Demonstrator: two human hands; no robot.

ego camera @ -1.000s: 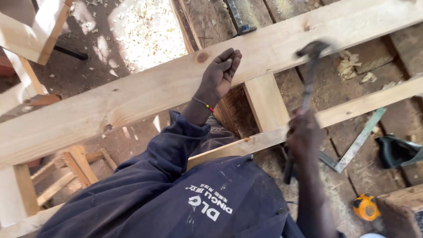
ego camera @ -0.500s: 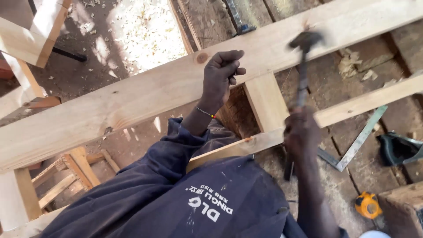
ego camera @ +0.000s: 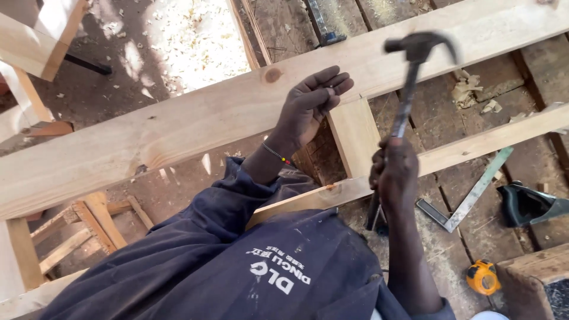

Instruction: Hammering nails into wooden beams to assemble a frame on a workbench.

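My left hand point(ego camera: 308, 106) rests on the face of a long pale wooden plank point(ego camera: 178, 127) that runs across the view. Its fingertips are pinched together on what looks like a small nail point(ego camera: 329, 89), which is barely visible. My right hand point(ego camera: 394, 178) grips the dark handle of a claw hammer. The hammer's head point(ego camera: 421, 44) is raised over the plank's upper edge, to the right of my left hand. A short upright wooden piece point(ego camera: 355, 136) joins the plank just below my left hand.
A thinner wooden rail point(ego camera: 474, 145) runs below the plank. On the dark floorboards lie a metal try square point(ego camera: 468, 198), a dark hand plane point(ego camera: 527, 204) and a yellow tape measure point(ego camera: 483, 277). Wood shavings point(ego camera: 189, 41) cover the ground at the top left. Wooden frames point(ego camera: 65, 237) stand at the lower left.
The hammer head has risen a little over the plank. My left hand has uncurled from a loose fist into pinched, extended fingers.
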